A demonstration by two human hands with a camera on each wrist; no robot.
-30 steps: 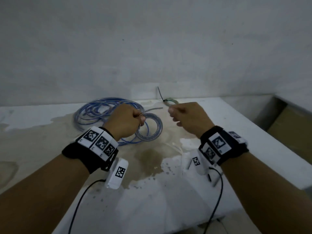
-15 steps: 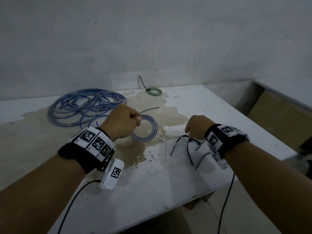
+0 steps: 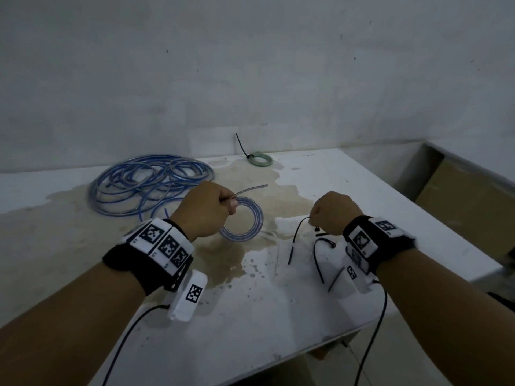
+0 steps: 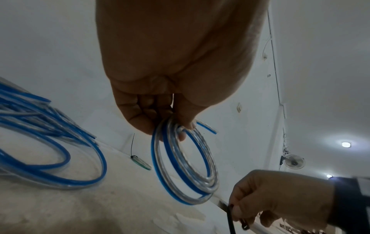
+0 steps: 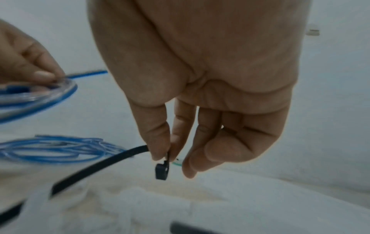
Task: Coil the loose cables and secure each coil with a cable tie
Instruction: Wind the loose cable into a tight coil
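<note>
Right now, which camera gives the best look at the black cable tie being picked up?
The right wrist view: the black cable tie shows its head close up, pinched by the right hand. The head view shows its whole strap, small. The left wrist view catches only a bit.

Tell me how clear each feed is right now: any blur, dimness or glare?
Head view: dim and grey but sharp; the coil and tie read clearly. Left wrist view: sharp on the coil, with wide-angle bending and two bright ceiling lamps at the right edge. Right wrist view: soft and smeared, though the tie's head is still legible.
</note>
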